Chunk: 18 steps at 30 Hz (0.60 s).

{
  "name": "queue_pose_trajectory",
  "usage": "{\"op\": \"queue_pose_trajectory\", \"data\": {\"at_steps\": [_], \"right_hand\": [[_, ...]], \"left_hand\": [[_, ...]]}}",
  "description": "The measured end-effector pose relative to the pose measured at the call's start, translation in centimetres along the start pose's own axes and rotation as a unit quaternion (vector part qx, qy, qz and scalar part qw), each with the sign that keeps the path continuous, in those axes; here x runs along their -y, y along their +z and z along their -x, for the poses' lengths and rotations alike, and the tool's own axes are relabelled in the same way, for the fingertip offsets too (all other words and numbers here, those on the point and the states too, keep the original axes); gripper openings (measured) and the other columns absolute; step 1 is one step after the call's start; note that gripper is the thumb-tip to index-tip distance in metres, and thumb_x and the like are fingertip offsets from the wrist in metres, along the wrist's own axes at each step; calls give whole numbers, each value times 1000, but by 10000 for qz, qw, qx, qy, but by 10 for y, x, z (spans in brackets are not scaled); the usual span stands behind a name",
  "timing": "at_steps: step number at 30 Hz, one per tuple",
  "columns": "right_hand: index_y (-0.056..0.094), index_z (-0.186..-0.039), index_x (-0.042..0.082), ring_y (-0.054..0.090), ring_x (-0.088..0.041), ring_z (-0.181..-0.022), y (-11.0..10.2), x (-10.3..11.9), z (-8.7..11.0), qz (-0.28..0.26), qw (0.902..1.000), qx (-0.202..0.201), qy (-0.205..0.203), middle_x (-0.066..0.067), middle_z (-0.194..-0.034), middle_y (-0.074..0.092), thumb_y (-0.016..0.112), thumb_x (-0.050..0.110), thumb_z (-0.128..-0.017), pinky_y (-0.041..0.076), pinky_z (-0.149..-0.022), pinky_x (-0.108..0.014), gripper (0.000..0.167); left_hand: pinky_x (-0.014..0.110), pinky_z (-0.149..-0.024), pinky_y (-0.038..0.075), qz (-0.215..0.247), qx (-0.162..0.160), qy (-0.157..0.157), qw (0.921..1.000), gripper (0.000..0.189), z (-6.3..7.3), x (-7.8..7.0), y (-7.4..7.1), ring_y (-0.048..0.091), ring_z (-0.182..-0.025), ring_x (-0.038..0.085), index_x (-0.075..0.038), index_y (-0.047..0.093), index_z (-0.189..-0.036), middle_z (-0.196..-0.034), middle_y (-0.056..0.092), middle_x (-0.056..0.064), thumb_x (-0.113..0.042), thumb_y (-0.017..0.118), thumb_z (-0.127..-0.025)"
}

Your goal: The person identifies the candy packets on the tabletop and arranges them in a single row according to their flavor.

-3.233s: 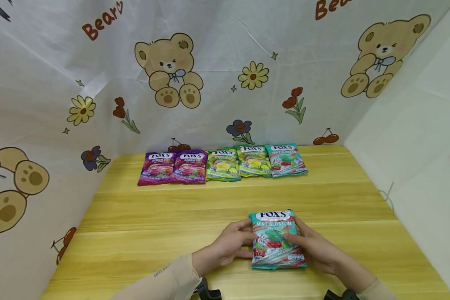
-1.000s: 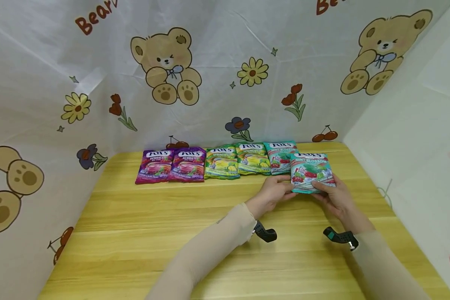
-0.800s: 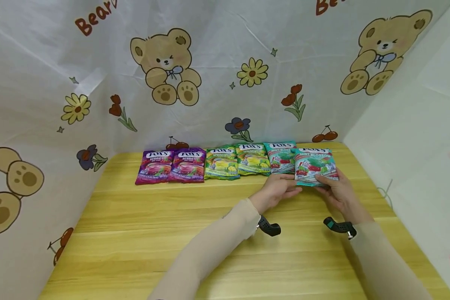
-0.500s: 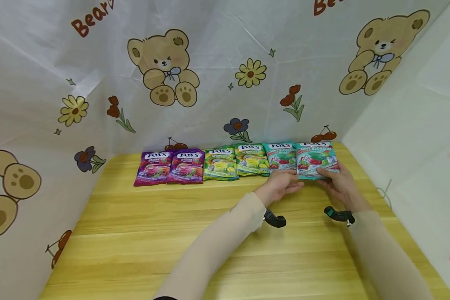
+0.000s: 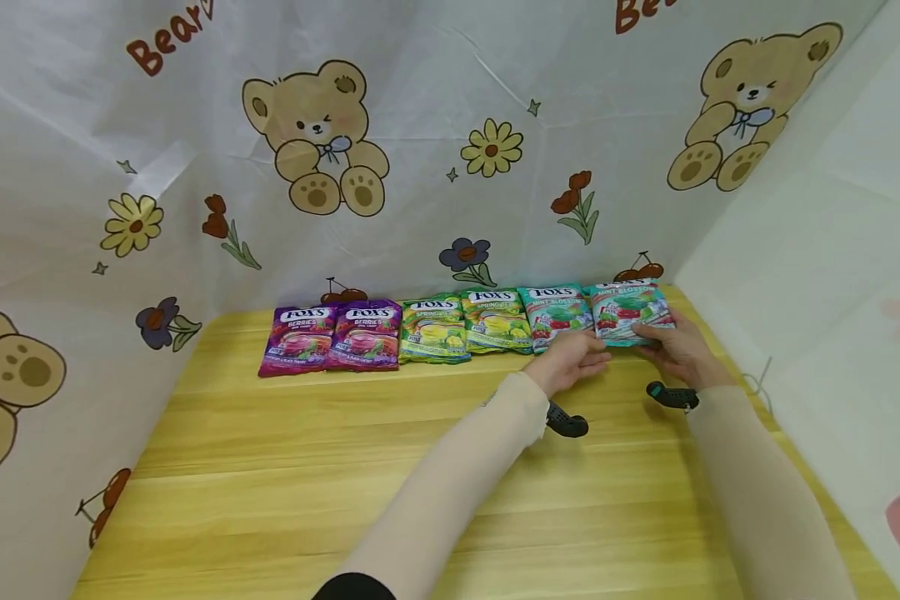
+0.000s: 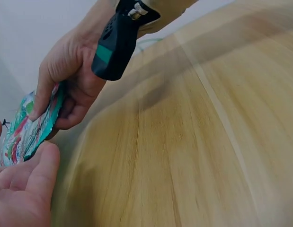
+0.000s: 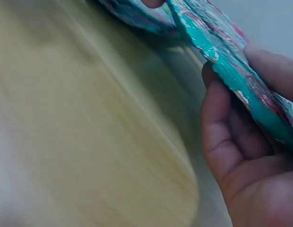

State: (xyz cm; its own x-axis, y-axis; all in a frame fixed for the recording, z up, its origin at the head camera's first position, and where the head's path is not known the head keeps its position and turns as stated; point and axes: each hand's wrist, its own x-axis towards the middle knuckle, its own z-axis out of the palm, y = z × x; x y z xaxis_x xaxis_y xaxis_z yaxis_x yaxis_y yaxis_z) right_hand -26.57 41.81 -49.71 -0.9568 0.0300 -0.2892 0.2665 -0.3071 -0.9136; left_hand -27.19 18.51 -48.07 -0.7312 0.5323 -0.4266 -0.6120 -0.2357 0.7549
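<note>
A teal Mint Blossom candy bag (image 5: 630,312) is tilted at the right end of a row of candy bags, its near edge raised. My right hand (image 5: 682,348) grips its lower right corner, thumb on top and fingers beneath, as the right wrist view also shows with the bag (image 7: 222,61). My left hand (image 5: 567,363) is at the bag's lower left corner, its fingers fairly straight and close to the edge. In the left wrist view, fingers of this hand (image 6: 28,189) lie beside the bag's teal edge. Another Mint Blossom bag (image 5: 555,312) lies just left, partly behind my left hand.
Two green Springtea bags (image 5: 435,332) and two purple Berries bags (image 5: 365,337) continue the row leftward along the back of the wooden table (image 5: 307,483). A bear-printed cloth (image 5: 420,100) hangs behind. A white wall (image 5: 817,275) bounds the right side, with a thin cord (image 5: 761,383) near it.
Both hands have carried the Mint Blossom bag from the table's front to the row's right end. Lately it has moved farther back, and the left hand has shifted slightly down from the neighbouring bag.
</note>
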Motion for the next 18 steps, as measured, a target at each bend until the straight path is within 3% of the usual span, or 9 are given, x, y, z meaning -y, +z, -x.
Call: {"op": "queue_pose_trajectory", "data": {"at_steps": [4, 7, 9, 11, 14, 18], "right_hand": [[28, -156, 18, 73, -8, -86, -5, 0, -8, 331, 9994, -18, 29, 11, -97, 76, 67, 2, -98, 64, -74, -28, 71], [23, -162, 14, 72, -6, -88, -7, -2, -14, 628, 9980, -18, 31, 13, -98, 74, 67, 2, -98, 63, -76, -26, 78], [16, -166, 12, 70, -3, -89, -7, -4, -17, 968, 9953, -66, 29, 13, -105, 70, 69, 4, -97, 62, -79, -24, 87], [11, -167, 12, 67, -1, -91, -7, -5, -20, 1471, 9888, -234, -40, 6, -119, 66, 71, 9, -98, 61, -82, -21, 92], [10, -167, 13, 62, -6, -106, -5, -6, -22, 2596, 9633, -653, -212, -13, -146, 52, 72, 23, -98, 58, -90, -22, 93], [13, -165, 8, 44, -38, -140, -2, -3, -22, 4029, 9069, -1163, -412, -28, -165, 28, 70, 38, -98, 43, -118, -46, 93]], "left_hand": [[48, -114, 48, -11, 34, -33, 10000, 60, -5, 4, 0, 57, -135, 38, 2, 39, -156, -154, 50, 17, 0, 60, -100], [49, -115, 48, -37, 44, -88, 9999, 62, -8, 8, -2, 57, -135, 39, 0, 36, -158, -156, 49, 16, -1, 60, -100], [49, -115, 47, -27, 23, -145, 9999, 63, -10, 10, -4, 57, -135, 38, -1, 36, -158, -157, 48, 16, -1, 60, -100], [49, -114, 48, -45, 23, -175, 9998, 63, -12, 11, -5, 58, -135, 38, -1, 36, -159, -159, 46, 14, -2, 61, -100], [48, -113, 49, -82, 43, -199, 9998, 63, -14, 12, -5, 59, -134, 37, -2, 36, -159, -160, 44, 12, -5, 61, -101], [48, -112, 50, -232, 104, -243, 9994, 62, -15, 13, -5, 59, -133, 36, -4, 35, -160, -160, 44, 13, -8, 60, -103]]}}
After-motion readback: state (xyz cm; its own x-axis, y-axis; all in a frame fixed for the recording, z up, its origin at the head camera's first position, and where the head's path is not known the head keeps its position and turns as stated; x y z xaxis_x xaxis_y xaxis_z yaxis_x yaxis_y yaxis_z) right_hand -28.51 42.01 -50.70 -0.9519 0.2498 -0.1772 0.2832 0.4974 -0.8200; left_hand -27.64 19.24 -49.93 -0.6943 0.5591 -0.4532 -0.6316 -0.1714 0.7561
